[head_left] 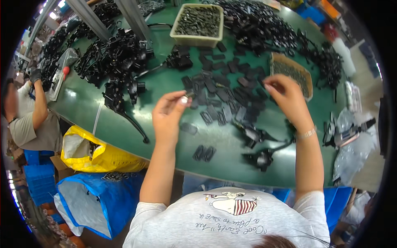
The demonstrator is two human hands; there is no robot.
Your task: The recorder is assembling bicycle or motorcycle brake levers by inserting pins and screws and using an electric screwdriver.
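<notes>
My left hand (pixel 169 115) is raised over the green table (pixel 124 124) and pinches a small shiny metal part (pixel 185 99) between thumb and fingers. My right hand (pixel 287 97) hovers further right with its fingertips pinched together at the edge of a flat box of small parts (pixel 295 72); what it holds is too small to make out. Between and beyond the hands lie several flat black plastic pieces (pixel 223 93). Two black lever assemblies (pixel 260 155) rest near the table's front edge under my right wrist.
A beige tray of small dark parts (pixel 198 22) stands at the back. Heaps of black levers (pixel 115 62) cover the left and far right. Another person (pixel 29 115) sits at the left. A yellow bag (pixel 95 153) and a blue bag (pixel 95 198) stand below the table.
</notes>
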